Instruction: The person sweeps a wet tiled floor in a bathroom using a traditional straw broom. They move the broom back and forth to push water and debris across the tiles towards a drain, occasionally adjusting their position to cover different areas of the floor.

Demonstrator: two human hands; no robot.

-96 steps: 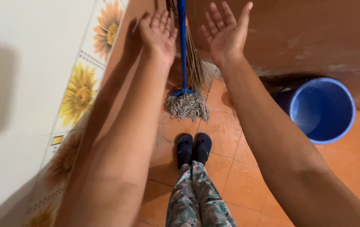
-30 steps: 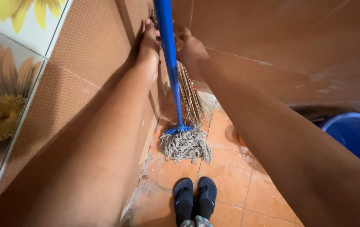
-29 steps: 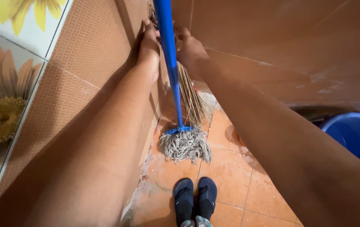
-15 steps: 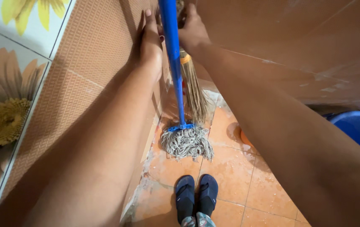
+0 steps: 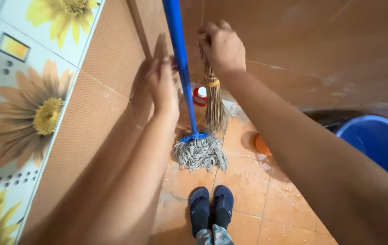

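In a tiled corner, the right hand [image 5: 221,47] grips a bundled brown stick broom [image 5: 212,97], upright, bristles down. The left hand [image 5: 163,86], fingers together, rests beside the blue-handled string mop [image 5: 189,109], also upright.

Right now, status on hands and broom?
Right hand gripping the stick broom by its top. Left hand open beside the mop handle. Mop head and bucket close by.

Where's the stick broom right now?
In the head view the stick broom hangs in the corner, top centre, held at its upper end by the right hand. It is just right of the blue mop handle, above the mop head.
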